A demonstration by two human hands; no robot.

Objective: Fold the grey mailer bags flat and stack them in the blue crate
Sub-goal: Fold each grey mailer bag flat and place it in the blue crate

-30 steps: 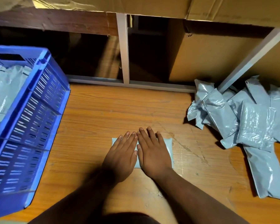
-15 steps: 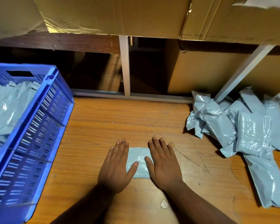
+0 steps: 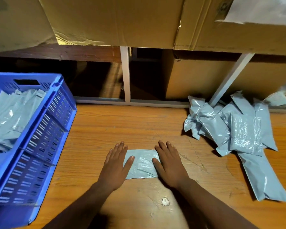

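Observation:
A folded grey mailer bag (image 3: pixel 143 163) lies flat on the wooden table in front of me. My left hand (image 3: pixel 115 167) rests palm down on its left end, fingers spread, thumb on the bag. My right hand (image 3: pixel 169 164) presses flat on its right end in the same way. Neither hand grips anything. The blue crate (image 3: pixel 40 138) stands at the left with several grey mailer bags (image 3: pixel 12 116) inside. A loose pile of unfolded grey mailer bags (image 3: pixel 234 128) sits at the right.
Large cardboard boxes (image 3: pixel 116 22) sit on a shelf above the back of the table. White metal frame posts (image 3: pixel 125 73) rise behind the table edge, one slanting down into the pile. Another box (image 3: pixel 196 78) stands below the shelf.
My hands have slid apart from the middle of the folded bag to its two ends, uncovering its centre. The camera has tilted up a little.

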